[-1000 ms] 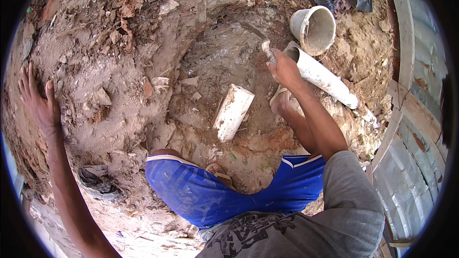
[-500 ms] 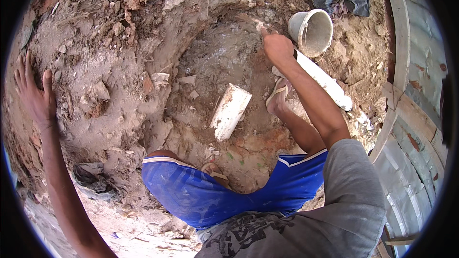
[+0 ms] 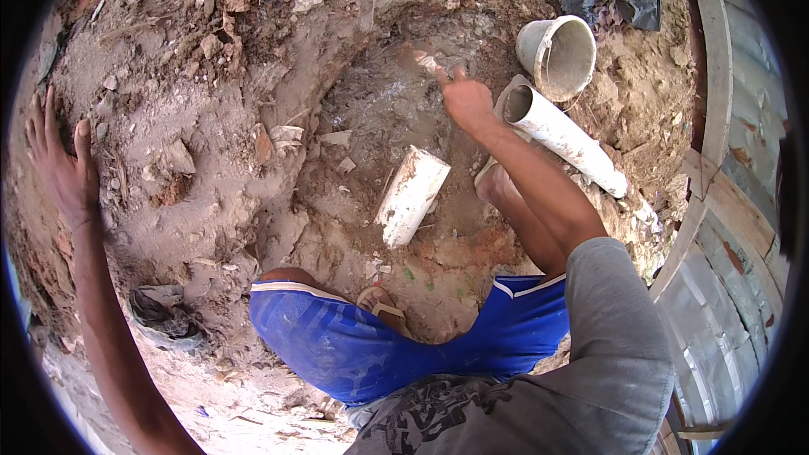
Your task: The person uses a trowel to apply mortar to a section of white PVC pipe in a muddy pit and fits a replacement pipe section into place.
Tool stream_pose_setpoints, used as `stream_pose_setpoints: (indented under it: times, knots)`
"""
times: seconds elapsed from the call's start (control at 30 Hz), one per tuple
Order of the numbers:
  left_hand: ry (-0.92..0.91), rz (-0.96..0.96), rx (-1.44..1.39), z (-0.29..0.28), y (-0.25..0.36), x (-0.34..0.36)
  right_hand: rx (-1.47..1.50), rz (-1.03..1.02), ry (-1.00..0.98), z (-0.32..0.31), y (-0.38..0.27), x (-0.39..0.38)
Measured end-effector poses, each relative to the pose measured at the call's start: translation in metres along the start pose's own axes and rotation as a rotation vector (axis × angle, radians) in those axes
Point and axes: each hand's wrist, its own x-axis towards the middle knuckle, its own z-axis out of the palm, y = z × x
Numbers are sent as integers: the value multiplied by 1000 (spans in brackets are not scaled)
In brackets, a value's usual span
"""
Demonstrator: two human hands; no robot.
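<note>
My right hand (image 3: 466, 97) grips a trowel (image 3: 425, 61) with a pale handle; its blade is blurred over the grey, wet mud (image 3: 371, 88) in a shallow hollow. Just right of that hand a long white pipe (image 3: 565, 143) lies on the soil, one open end toward the hollow. A short, dirty white pipe piece (image 3: 411, 195) lies below the hollow's middle. My left hand (image 3: 66, 164) is open, fingers spread, resting on the rough dirt at the far left.
A pale bucket (image 3: 558, 59) lies tilted at upper right, near dark plastic scraps (image 3: 636, 7). A wooden board (image 3: 708, 67) and metal sheets (image 3: 750, 101) border the right side. Crumpled dark plastic (image 3: 164, 312) lies lower left. My bent legs in blue shorts (image 3: 337, 341) fill the lower middle.
My right hand and the trowel rose, then moved leftward over the mud, away from the long pipe's mouth. My left hand has stayed on the dirt, with only a slight shift.
</note>
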Motion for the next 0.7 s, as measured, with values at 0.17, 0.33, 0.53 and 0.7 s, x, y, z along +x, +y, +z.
stream_pose_setpoints:
  times: [0.17, 0.33, 0.53, 0.7]
  knots:
    - [-23, 20, -75, 0, -5, -7, -198, -95, -107, -2, 57, 38]
    - [-24, 6, -50, 0, -13, -5, -336, -26, -167, -27, 126, 26]
    - [-56, -36, -75, 8, -9, -7, -198, -344, 151, 14, 50, 2]
    - [-90, -13, -44, 3, -19, -12, -284, -452, -25, 16, 52, 27]
